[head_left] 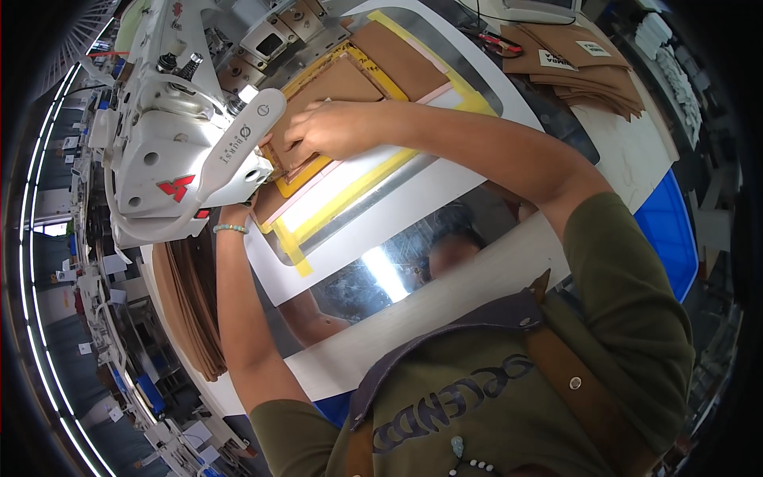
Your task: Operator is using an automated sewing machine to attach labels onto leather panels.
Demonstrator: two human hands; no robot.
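Observation:
My right hand (338,131) reaches across from the right, its fingers bent together and their tips down on a brown fabric piece (350,82) inside a yellow frame (306,176). The frame lies on a brown panel (401,60) in a larger clamp plate bordered with yellow tape (358,187). Up the left side comes my left hand (236,213), a beaded bracelet at its wrist. The white sewing machine head (171,151) covers most of that hand and its fingers. Whether it grips anything is hidden.
Brown fabric pieces with white labels (576,60) are stacked at the far right, beside red-handled snips (502,44). More brown panels (187,310) hang at the left edge. A shiny metal plate (397,266) lies nearer me. A blue bin (668,238) stands right.

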